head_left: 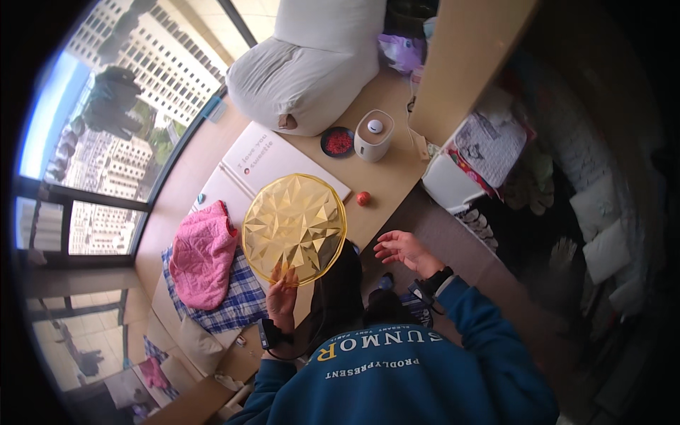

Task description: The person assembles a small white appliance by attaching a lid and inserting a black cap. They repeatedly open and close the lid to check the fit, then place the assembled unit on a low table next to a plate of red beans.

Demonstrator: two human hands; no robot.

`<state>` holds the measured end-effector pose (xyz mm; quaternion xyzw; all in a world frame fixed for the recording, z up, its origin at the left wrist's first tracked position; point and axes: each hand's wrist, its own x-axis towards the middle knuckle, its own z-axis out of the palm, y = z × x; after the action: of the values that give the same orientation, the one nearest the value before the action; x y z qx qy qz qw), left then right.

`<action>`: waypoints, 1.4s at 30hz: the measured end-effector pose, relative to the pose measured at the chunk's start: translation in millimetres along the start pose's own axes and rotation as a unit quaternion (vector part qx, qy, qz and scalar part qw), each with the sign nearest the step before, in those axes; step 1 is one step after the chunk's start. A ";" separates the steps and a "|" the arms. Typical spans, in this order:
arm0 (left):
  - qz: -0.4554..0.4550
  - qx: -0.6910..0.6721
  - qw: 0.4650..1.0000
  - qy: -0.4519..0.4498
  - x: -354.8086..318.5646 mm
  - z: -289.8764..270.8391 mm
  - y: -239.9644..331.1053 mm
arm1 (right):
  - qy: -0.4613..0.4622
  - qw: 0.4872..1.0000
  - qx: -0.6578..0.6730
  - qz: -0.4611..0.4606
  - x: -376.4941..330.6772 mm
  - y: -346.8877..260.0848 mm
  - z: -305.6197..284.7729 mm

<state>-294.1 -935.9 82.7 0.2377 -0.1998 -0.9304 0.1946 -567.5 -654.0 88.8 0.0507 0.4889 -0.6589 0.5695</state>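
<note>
Head view: looking down past a blue sweatshirt (397,368) at a pale wooden surface (388,178) beside a window (106,234).
Gold disc: round, faceted and shiny (294,223), held up at a tilt in front of the body, its face toward the head.
Left hand: fingers closed on the disc's lower rim (282,301), probably so that most of the face is left uncovered; I can't make out just where the thumb presses.
Right hand: empty, fingers spread and a little curled (405,249), apart from the disc; it looks loosely raised, perhaps because one hand seems enough for so thin a thing.
White board: a big, flat, printed panel with a fold line (258,152); the disc hides part of it from this angle.
Pink cloth: quilted and bunched (202,258), just left of the disc, resting on a blue plaid cloth (244,287).
Red ball: near the surface's edge (363,198), between disc and right hand, so a careless sweep could knock it off, I'd judge.
Far end: a dark dish of red bits (324,144) beside a white appliance with a knob (374,138); a grey floor seat (304,78) and a wooden panel (464,64) crowd the space beyond.
</note>
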 end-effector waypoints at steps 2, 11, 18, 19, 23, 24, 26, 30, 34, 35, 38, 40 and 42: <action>0.012 -0.010 1.000 -0.002 19.3 9.3 0.8 | -0.015 0.998 -0.048 0.036 28.0 -22.5 1.7; 0.009 -0.047 0.997 0.056 159.5 43.7 31.9 | -0.026 0.988 -0.122 0.089 123.1 -171.8 0.2; -0.052 -0.051 0.993 0.098 247.8 120.4 98.4 | 0.059 0.985 -0.049 0.156 119.3 -263.0 41.8; -0.057 -0.048 0.992 0.100 257.4 128.3 106.0 | 0.080 0.983 -0.048 0.159 119.9 -265.3 47.1; -0.070 -0.044 0.992 0.097 282.3 153.4 128.6 | 0.064 0.983 -0.042 0.170 119.0 -268.3 65.4; -0.069 -0.045 0.992 0.092 287.3 158.5 134.0 | 0.060 0.982 -0.043 0.172 119.4 -270.8 68.9; -0.067 -0.046 0.992 0.097 294.5 168.3 140.3 | 0.060 0.980 -0.045 0.183 119.3 -279.1 74.4; -0.048 -0.042 0.992 0.107 306.4 189.4 150.4 | 0.076 0.984 -0.056 0.149 127.0 -311.7 71.3; -0.015 -0.035 0.994 0.099 320.2 212.1 156.1 | 0.112 0.985 -0.061 0.120 131.8 -352.6 48.9; -0.005 -0.041 0.994 0.104 324.1 217.5 157.6 | 0.120 0.984 -0.060 0.113 134.2 -362.6 40.8; 0.023 -0.039 0.994 0.095 337.6 232.2 154.3 | 0.145 0.981 -0.061 0.113 146.5 -392.0 9.3; 0.048 -0.042 0.993 0.102 348.7 241.5 146.4 | 0.146 0.979 -0.071 0.126 163.2 -407.3 -14.1; 0.064 -0.031 0.990 0.119 357.6 253.4 134.5 | 0.148 0.974 -0.092 0.144 184.3 -424.5 -38.8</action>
<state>-680.0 -1142.1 219.3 0.3276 -0.1608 -0.8868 0.2836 -990.0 -809.6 202.7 0.1652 0.6141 -0.5069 0.5819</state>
